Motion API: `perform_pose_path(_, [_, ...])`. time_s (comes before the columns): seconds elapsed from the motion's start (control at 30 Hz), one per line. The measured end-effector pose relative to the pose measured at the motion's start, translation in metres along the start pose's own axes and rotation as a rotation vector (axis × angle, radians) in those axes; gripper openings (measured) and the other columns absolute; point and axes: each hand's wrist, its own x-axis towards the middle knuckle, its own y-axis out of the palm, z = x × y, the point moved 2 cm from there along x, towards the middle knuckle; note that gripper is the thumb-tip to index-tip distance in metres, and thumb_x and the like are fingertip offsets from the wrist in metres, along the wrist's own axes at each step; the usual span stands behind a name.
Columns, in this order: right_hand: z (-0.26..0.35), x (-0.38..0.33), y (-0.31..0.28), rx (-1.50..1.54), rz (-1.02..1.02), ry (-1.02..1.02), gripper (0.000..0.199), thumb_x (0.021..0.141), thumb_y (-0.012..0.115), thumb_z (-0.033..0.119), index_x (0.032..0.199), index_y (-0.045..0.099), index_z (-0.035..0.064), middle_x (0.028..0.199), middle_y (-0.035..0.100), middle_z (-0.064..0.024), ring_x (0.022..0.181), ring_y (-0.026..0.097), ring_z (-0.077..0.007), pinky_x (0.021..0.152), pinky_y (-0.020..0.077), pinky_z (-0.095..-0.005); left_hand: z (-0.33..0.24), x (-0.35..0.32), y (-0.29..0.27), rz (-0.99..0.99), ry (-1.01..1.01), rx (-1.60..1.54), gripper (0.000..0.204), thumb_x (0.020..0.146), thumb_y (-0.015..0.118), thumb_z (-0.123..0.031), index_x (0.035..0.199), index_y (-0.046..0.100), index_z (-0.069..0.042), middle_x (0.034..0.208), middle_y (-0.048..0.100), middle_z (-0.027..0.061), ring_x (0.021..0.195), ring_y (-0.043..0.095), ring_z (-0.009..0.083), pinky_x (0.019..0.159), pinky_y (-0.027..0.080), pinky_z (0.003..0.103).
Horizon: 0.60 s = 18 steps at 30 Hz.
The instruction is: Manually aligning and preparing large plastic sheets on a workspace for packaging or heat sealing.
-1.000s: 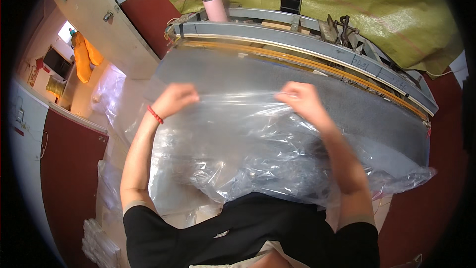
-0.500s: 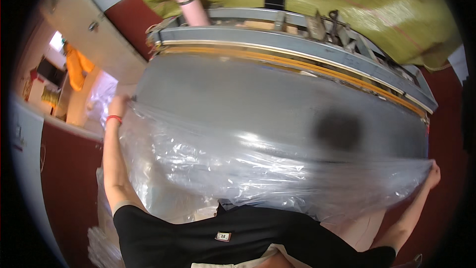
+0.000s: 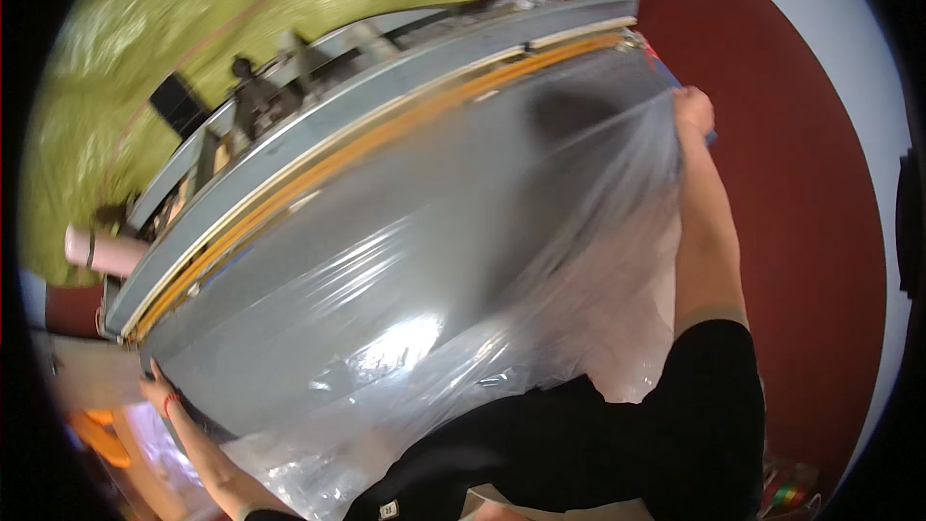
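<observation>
A large sheet of clear plastic film lies stretched across a long grey flat surface, with bright reflections and creases in it. My right hand is closed on the film's edge at the far right end, and folds fan out from its fingers. At the near left end my left hand, with a red band at the wrist, is at the corner of the surface and appears to pinch the other end of the film; its fingers are small and partly blurred. The film's near part hangs over the front, against my black shirt.
Along the far side runs a grey metal frame with an orange strip. Tools lie in its trough; a pink cylinder rests at its left. Green-yellow sheeting hangs behind. A red and white wall borders the right.
My view has turned to the right. My right hand has drawn the film's edge away from me to the surface's far right end. More of the grey surface is under film.
</observation>
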Motion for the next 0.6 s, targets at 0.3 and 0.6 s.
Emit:
perform_pose_path(0.3, [-0.011, 0.007, 0.006, 0.282, -0.008, -0.051, 0.023, 0.075, 0.059, 0.034, 0.083, 0.064, 0.0132, 0.083, 0.064, -0.0097, 0.082, 0.060, -0.0281, 0.070, 0.0461, -0.0387, -0.403, -0.217, -0.165, 0.747, 0.516, -1.047, 0.008, 0.083, 0.058, -0.014, 0.083, 0.062, -0.007, 0.074, 0.058, -0.0025, 0.065, 0.050, 0.0041, 0.057, 0.040, 0.018])
perform_pose_path(0.6, [-0.013, 0.007, 0.012, 0.389, -0.027, -0.092, 0.024, 0.074, 0.061, 0.035, 0.080, 0.063, 0.0121, 0.079, 0.064, -0.0087, 0.077, 0.060, -0.0274, 0.068, 0.0458, -0.0391, -0.634, -0.465, -0.242, 0.914, 1.331, -0.847, 0.014, 0.080, 0.059, -0.015, 0.079, 0.061, -0.001, 0.068, 0.061, 0.0050, 0.062, 0.055, 0.0093, 0.058, 0.044, 0.024])
